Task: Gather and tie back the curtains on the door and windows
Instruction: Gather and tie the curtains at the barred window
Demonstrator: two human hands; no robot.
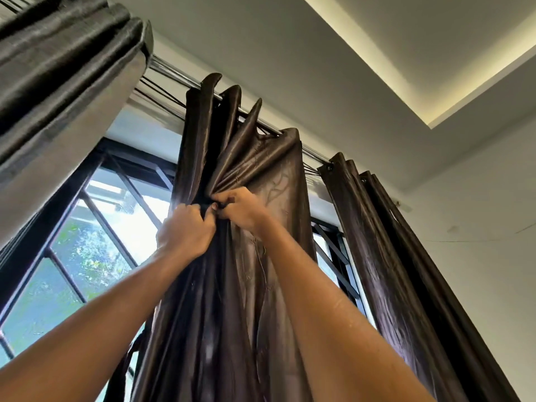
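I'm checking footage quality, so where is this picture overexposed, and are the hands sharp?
Head view: the window is blown out near its top, backlighting the curtain; the left hand and right hand look slightly soft where they grip it; the ceiling light strip glows warm.

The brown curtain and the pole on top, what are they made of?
The brown curtain looks like a thin satin-type fabric: glossy, creased, with window light glowing through. The pole seems to be polished metal, going by its bright streaky reflections.

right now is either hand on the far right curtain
No, the left hand and right hand both grip the middle curtain; the far right curtain hangs untouched.
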